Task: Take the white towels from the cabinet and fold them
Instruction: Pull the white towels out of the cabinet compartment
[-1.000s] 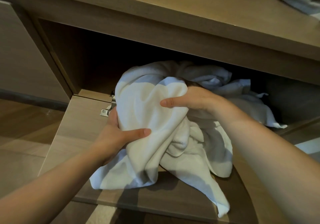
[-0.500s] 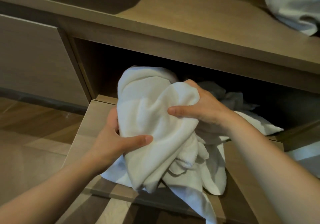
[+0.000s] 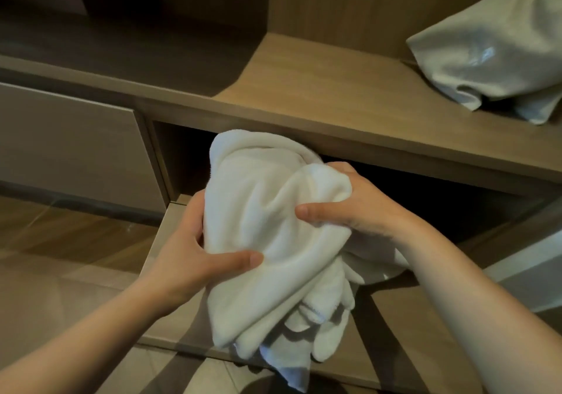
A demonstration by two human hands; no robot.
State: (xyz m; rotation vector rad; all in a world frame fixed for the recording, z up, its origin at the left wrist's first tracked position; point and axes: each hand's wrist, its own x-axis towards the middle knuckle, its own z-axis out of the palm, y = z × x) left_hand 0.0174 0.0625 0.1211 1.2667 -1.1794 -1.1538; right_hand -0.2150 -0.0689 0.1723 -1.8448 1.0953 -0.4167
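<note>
A home bedroom or closet area, by the look of it. Built-in wooden cabinet (image 3: 304, 126) with open compartment, wood-look floor (image 3: 60, 241), pillow (image 3: 492, 56) on the shelf.

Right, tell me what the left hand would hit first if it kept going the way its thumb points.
The left hand is already pressed against the bundle of white towels, so the towels come first; further along that line sits the right hand, though depth is hard to judge.

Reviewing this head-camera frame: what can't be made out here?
- Head view: how many towels are in the white bundle; its bunched folds hide that.
- Cabinet opening: interior too dark to see whether towels remain.
- Grey cloth on the shelf: cut by the right edge.
- Left hand and right hand: fingers buried behind the fabric.
</note>
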